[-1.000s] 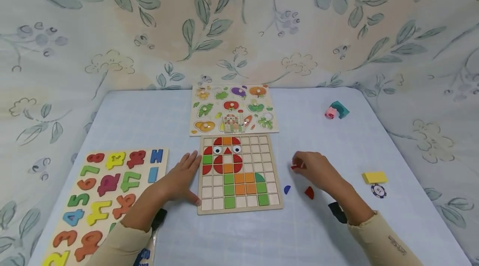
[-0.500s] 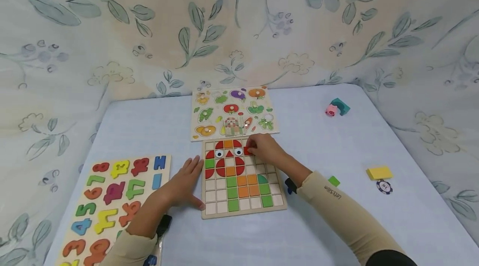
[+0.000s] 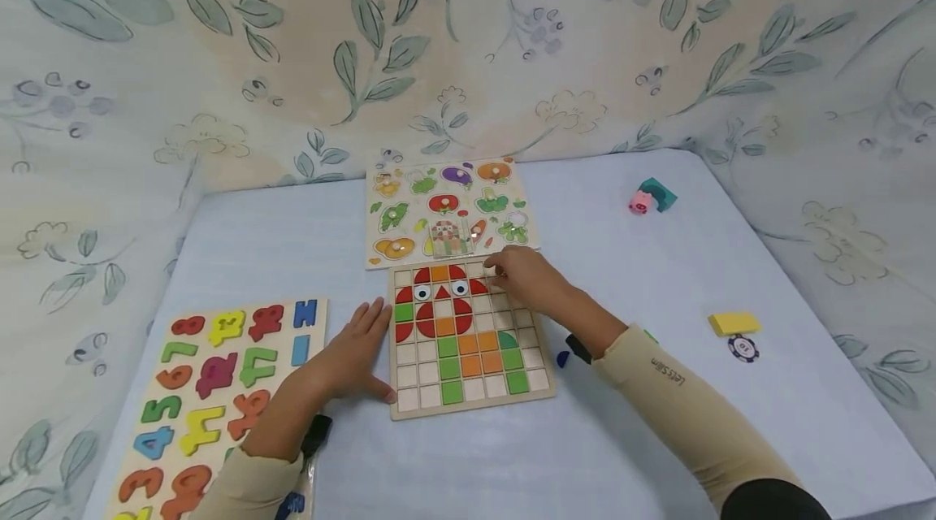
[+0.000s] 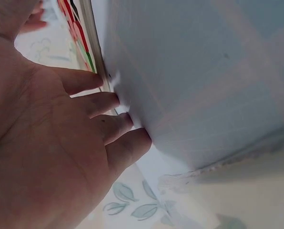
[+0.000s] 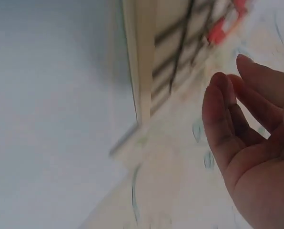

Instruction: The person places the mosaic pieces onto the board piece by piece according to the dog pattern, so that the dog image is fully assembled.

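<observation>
A wooden grid board (image 3: 482, 304) lies mid-table, partly filled with red, orange and green pieces and two eye pieces that form a bird-like figure. My left hand (image 3: 353, 356) rests along the board's left edge. Its fingers are spread and touch the rim, as the left wrist view (image 4: 51, 124) also shows. Over the upper right of the board is my right hand (image 3: 532, 280), its fingers loosely bent. Just left of its fingertips a red quarter-round piece (image 3: 478, 287) sits in a cell. In the right wrist view no piece shows between the fingers (image 5: 216, 109).
A vegetable peg puzzle (image 3: 380, 229) stands behind the board, bearing a small picture card (image 3: 448, 239). At left lies a number-and-letter puzzle (image 3: 230, 402). A blue piece (image 3: 562, 359), yellow block (image 3: 734, 323), poker chip (image 3: 743, 348) and pink pig figure (image 3: 639, 202) lie to the right.
My right hand moved from the table right of the board to its upper right with a red piece, then let it go in a cell. The left hand stayed at the board's edge.
</observation>
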Demonstrator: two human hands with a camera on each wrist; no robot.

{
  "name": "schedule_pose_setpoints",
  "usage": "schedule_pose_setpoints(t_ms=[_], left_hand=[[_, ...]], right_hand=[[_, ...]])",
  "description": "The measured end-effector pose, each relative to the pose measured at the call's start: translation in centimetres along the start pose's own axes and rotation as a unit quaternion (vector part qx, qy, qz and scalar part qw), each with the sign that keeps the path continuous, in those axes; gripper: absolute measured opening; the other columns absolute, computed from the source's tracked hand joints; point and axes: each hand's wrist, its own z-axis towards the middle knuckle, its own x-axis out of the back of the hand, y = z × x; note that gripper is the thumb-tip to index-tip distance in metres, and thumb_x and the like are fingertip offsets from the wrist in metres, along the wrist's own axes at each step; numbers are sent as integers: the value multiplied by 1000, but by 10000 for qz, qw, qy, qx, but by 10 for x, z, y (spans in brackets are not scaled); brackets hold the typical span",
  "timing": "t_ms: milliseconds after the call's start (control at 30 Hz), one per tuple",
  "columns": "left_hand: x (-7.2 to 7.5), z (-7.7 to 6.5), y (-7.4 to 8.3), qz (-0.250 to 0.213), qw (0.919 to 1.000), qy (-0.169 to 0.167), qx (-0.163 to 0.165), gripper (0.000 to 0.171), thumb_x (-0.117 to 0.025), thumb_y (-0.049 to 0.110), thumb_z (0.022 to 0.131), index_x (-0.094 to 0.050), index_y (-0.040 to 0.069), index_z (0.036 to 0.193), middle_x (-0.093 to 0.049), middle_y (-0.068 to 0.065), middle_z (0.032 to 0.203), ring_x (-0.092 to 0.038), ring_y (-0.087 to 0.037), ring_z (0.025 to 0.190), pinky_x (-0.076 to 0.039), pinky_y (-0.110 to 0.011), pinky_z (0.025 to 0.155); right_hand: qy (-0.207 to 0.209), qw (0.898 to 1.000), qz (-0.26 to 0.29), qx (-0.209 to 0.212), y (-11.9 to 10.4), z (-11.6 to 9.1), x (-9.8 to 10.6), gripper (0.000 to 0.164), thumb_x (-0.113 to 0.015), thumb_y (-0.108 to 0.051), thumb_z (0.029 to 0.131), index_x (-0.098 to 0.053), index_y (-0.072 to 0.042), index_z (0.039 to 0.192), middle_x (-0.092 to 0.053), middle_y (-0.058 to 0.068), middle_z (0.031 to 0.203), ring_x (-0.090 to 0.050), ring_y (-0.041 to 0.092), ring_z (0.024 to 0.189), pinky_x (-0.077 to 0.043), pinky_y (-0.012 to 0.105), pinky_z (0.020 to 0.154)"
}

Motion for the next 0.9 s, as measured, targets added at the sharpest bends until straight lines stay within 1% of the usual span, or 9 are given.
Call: schedule_pose_setpoints(t_ms=[67, 133, 233, 300, 400, 500, 700, 800, 900], left_hand=[[0, 1, -1, -12, 10000, 30, -11, 125, -85, 39, 50, -10, 11, 146, -2, -8, 153, 3, -31, 139, -24, -54, 104], [-1, 1, -2, -25, 10000, 0, -29, 125, -84, 40, 50, -9, 11, 146, -1, -8, 153, 3, -31, 139, -24, -54, 104], [-1, 2, -3, -52, 10000, -34, -57, 126, -85, 40, 50, -9, 11, 146, -1, -8, 153, 4, -32, 138, -25, -56, 103], [-1, 3, -4, -35, 10000, -42, -51, 126, -85, 40, 50, -8, 12, 146, 0, -7, 153, 4, -32, 138, -25, -56, 102], [0, 4, -5, -3, 10000, -12, -73, 125, -85, 40, 50, -9, 11, 146, -1, -8, 153, 4, -32, 138, -26, -56, 102], [3, 2, -6, 37, 10000, 15, -87, 124, -84, 40, 51, -10, 9, 146, -2, -10, 153, 3, -33, 138, -26, -56, 102], [4, 3, -4, 20, 9999, 1, -133, 123, -85, 40, 52, -11, 10, 146, -2, -9, 153, 2, -33, 138, -26, -57, 102], [3, 3, -3, 8, 9999, 1, -143, 123, -85, 39, 52, -11, 10, 146, -2, -9, 153, 2, -33, 138, -26, -56, 102], [0, 3, -3, -33, 10000, -19, -74, 123, -85, 39, 52, -11, 10, 146, -3, -9, 153, 3, -33, 138, -26, -55, 102]], right_hand=[[-163, 9997, 143, -94, 11, -15, 14, 25, -61, -14, 86, -64, -7, 110, -63, 3, 90, -55, 15, 78, -50, 27, 67], [-517, 9982, 164, -269, 26, -37, 25, 23, -63, -13, 85, -65, -7, 107, -63, 2, 89, -54, 15, 76, -50, 27, 65], [-1217, 9897, 81, -753, 51, -72, 33, 22, -68, -16, 81, -65, -11, 103, -62, 1, 91, -54, 15, 78, -51, 28, 66], [-1475, 9832, -22, -1079, 66, -92, 35, 26, -71, -18, 78, -63, -12, 103, -61, 1, 94, -54, 15, 82, -52, 30, 67], [-1413, 9778, -214, -1533, 86, -114, 35, 35, -73, -23, 76, -60, -12, 106, -60, 5, 98, -54, 19, 85, -52, 34, 66], [-1252, 9763, -385, -1725, 100, -127, 30, 40, -74, -27, 75, -58, -10, 108, -59, 6, 97, -53, 20, 84, -51, 35, 65], [-1010, 9835, -353, -1456, 107, -135, 18, 28, -71, -15, 77, -59, -8, 101, -57, 4, 90, -52, 18, 80, -51, 35, 69], [-775, 9881, -164, -1319, 95, -122, 18, 30, -72, -13, 76, -59, -10, 103, -59, 3, 92, -54, 19, 85, -53, 36, 73], [-487, 9939, 18, -987, 69, -97, 16, 32, -73, -15, 76, -59, -12, 104, -60, 0, 93, -56, 17, 89, -53, 34, 75]])
